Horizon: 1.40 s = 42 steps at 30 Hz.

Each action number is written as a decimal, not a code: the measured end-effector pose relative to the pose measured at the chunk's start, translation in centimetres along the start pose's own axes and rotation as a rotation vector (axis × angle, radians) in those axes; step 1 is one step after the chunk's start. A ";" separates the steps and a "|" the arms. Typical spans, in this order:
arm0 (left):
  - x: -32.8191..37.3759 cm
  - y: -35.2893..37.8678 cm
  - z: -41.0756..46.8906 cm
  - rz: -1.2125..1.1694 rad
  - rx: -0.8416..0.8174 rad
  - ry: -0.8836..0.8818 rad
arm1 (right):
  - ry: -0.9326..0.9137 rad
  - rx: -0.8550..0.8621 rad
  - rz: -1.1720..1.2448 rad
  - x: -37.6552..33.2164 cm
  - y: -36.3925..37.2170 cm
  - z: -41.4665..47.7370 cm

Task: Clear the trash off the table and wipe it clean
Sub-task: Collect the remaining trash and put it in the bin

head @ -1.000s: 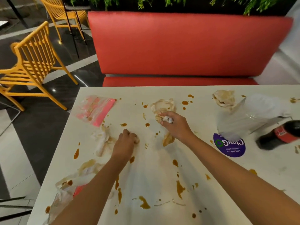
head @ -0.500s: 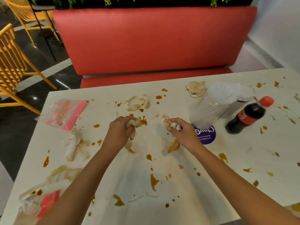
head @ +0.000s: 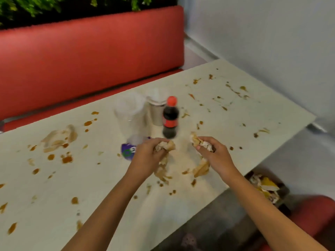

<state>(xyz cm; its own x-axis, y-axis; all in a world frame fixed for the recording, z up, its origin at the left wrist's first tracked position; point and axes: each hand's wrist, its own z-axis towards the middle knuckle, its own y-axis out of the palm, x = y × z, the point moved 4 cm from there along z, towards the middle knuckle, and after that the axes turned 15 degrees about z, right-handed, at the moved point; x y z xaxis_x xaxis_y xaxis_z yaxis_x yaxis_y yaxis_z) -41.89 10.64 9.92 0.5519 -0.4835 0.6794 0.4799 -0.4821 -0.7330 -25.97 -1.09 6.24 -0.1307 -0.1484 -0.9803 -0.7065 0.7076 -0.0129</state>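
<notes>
Both hands were busy. Our left grip (head: pixel 146 156) was clenched round a sauce-stained napkin wad (head: pixel 165 146), w/ a limp brown tail hanging below it toward the table (head: pixel 253 115). Our right grip (head: pixel 215 154) was clamped on a second wad (head: pixel 196 140), and another scrap (head: pixel 201 168) sat under the wrist; we couldn't tell if it dangled or lay flat. Both wads were held just above the table, near the cola bottle (head: pixel 170 117). We judged this stuff v. light, soft and soggy: prob. greasy, likely to tear if pulled by a corner, and apt to drip. It seemed best bunched whole into the palm, loose tails tucked in. A bin (head: pixel 266 187) w/ paper already in it stood on the floor off the table's right edge. Another crumpled napkin (head: pixel 58 137) lay well to the left amid sauce spots. The bottle looked rigid and heavier, so we'd take it round the label.
</notes>
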 end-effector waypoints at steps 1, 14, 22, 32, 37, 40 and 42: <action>1.6 1.3 0.6 0.003 -0.019 0.028 | 0.003 0.028 0.009 0.0 -2.2 0.0; 20.9 18.6 5.5 -0.094 -0.353 0.313 | -0.040 0.566 0.169 0.0 -26.4 -4.3; 28.4 29.9 6.7 -0.110 -0.540 0.450 | -0.004 0.855 0.248 3.7 -36.5 -6.4; 31.4 46.8 11.3 -0.138 -0.620 0.328 | 0.126 1.039 0.410 12.8 -47.3 0.2; 29.3 55.3 13.9 -0.078 -0.644 0.178 | 0.244 1.115 0.497 20.0 -50.9 4.3; 26.9 60.8 15.4 -0.017 -0.658 0.116 | 0.322 1.137 0.496 24.8 -52.1 6.4; 24.9 64.6 16.2 0.009 -0.673 0.088 | 0.388 1.145 0.487 28.2 -52.6 7.4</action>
<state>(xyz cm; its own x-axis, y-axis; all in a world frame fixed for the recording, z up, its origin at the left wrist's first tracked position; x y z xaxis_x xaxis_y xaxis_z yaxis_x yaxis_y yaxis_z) 13.93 -20.77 -21.07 0.4831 -0.5335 0.6943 -0.0696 -0.8139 -0.5769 12.66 -37.33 -22.17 -0.5314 0.2357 -0.8137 0.4349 0.9002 -0.0233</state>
